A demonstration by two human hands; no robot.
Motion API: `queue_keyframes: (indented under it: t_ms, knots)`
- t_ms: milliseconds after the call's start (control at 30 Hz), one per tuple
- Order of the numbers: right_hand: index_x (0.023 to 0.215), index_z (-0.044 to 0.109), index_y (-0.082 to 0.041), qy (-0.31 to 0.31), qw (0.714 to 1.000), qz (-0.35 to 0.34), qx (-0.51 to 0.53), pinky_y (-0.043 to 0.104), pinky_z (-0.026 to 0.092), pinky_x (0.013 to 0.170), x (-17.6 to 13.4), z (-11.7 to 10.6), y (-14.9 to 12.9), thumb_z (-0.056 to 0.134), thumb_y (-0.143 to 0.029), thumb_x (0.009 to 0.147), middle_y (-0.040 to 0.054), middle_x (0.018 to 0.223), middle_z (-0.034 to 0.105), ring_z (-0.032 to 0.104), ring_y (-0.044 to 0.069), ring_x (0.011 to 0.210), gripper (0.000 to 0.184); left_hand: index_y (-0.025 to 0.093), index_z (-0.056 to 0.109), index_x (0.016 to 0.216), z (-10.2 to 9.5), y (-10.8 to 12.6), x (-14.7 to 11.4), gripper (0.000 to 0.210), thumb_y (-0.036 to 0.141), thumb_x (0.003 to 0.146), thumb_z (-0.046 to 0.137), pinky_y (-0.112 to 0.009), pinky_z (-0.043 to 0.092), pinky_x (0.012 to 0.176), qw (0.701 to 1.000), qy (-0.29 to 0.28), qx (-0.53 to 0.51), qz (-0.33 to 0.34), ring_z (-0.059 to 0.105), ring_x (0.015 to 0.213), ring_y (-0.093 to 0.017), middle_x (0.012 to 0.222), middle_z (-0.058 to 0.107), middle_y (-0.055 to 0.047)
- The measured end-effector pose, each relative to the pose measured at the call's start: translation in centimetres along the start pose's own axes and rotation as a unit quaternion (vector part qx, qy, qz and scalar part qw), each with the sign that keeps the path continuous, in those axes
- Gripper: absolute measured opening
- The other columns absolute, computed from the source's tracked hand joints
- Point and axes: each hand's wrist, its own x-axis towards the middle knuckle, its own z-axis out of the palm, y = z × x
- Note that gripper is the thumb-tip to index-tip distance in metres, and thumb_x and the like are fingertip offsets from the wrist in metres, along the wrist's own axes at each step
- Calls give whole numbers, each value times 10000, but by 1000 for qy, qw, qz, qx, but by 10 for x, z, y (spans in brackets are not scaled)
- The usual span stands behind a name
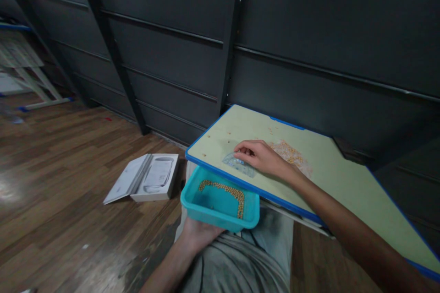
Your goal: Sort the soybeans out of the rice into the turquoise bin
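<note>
the left hand point(203, 236) gripped a turquoise, rectangular plastic tray point(216, 217) from below, beside a cream, blue-edged table point(343, 187); small round tan beans point(236, 192) banded its floor. the right hand point(261, 155) curled, its grip unclear.

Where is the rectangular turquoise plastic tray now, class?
In the head view, the tray is low and central, on the left hand, by the blue-edged cream tabletop's near edge.

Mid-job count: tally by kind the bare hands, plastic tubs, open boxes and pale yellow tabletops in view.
Bare hands (left hand, right hand): 2
Rectangular turquoise plastic tub: 1
Open white rectangular box: 1
Pale yellow blue-edged tabletop: 1
Total: 5
</note>
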Motion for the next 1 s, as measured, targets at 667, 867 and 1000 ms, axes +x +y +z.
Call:
queue_keyframes:
  t_ms: [667,867,1000]
  knots:
    - [1058,882,-187,128,968,129,-174,343,552,891,90,-25,68,777,-89,1083,134,1050,917,825,279,977,145,154,701,1712,-43,68,-23,654,512,1228,448,-710,515,1408,997,-78,-13,13,799,1523,-421,1579,862,-232]
    - [1050,880,-179,86,984,88,-128,338,542,869,118,-22,70,776,-130,1082,120,1056,907,795,259,960,119,151,783,1607,-39,78,-24,601,525,1221,512,-700,521,1404,999,-47,11,0,833,1466,-408,1523,892,-222]
    - [1054,876,-184,44,993,56,-97,334,542,847,128,-18,64,778,-171,1079,89,1014,883,762,245,921,102,156,768,1625,-37,78,-22,614,562,1217,555,-711,521,1399,1000,-11,10,8,815,1496,-421,1479,910,-224]
